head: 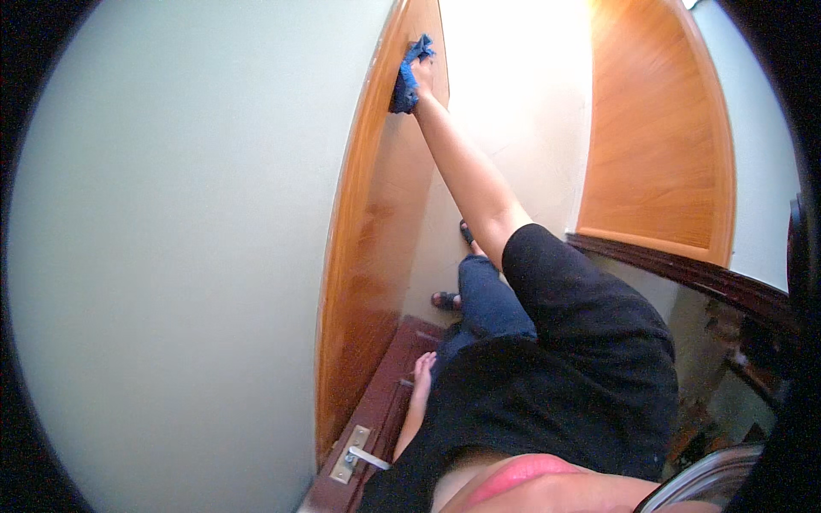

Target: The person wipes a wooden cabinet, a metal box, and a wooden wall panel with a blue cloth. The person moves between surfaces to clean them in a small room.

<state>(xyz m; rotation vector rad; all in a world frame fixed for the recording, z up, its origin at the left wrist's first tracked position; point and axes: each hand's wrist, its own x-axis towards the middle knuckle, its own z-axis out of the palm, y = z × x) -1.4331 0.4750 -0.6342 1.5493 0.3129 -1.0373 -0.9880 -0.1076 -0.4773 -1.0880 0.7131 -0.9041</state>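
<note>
My right hand (pixel 422 72) is at the end of my outstretched arm, holding a crumpled blue cloth (pixel 405 86) against the wooden wall panelling (pixel 378 237) on the left. The cloth has a ragged edge and covers part of the fingers. My left hand (pixel 423 365) hangs low at my side, beside my blue trousers, with its fingers loosely extended. Nothing shows in it. Close behind it is a dark reddish-brown door (pixel 385 372).
A metal lever handle (pixel 369 457) juts from the door near my left arm. Pale wall (pixel 179 256) rises above the panelling. Across the bright floor (pixel 513 128) stands another wooden panel (pixel 654 141), ending at a dark wooden frame (pixel 680 266). My sandalled feet are on the floor.
</note>
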